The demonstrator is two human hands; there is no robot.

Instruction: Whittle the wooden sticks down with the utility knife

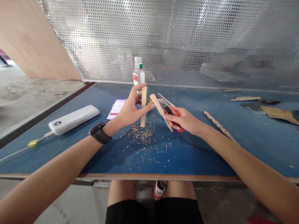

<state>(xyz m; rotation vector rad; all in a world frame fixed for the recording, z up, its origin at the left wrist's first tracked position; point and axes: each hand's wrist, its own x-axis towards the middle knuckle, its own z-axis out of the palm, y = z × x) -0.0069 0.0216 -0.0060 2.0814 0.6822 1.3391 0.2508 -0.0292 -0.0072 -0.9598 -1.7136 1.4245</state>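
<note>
My left hand (pixel 134 107) is closed on a flat, pale wooden block (pixel 144 109) with a greenish side, held upright above the table. Its thumb reaches across the block towards a carved wooden stick (pixel 158 107). In my right hand (pixel 181 120) are that stick and an orange-and-black utility knife (pixel 171 110), gripped together. The stick tilts, its thick, rounded end up and left, and its thin end down. Below the hands, curled wood shavings (pixel 142 133) lie in a loose heap. Whether the knife's blade is out I cannot tell.
Behind my left hand stands a clear glass bottle (pixel 138 70), near a lit phone (pixel 116 109). A white power bank (pixel 74 119) with a cable lies left. Another carved stick (pixel 218 124) and yellowish sandpaper (pixel 280 114) lie right. A perforated metal panel (pixel 163 40) borders the blue table (pixel 100 165).
</note>
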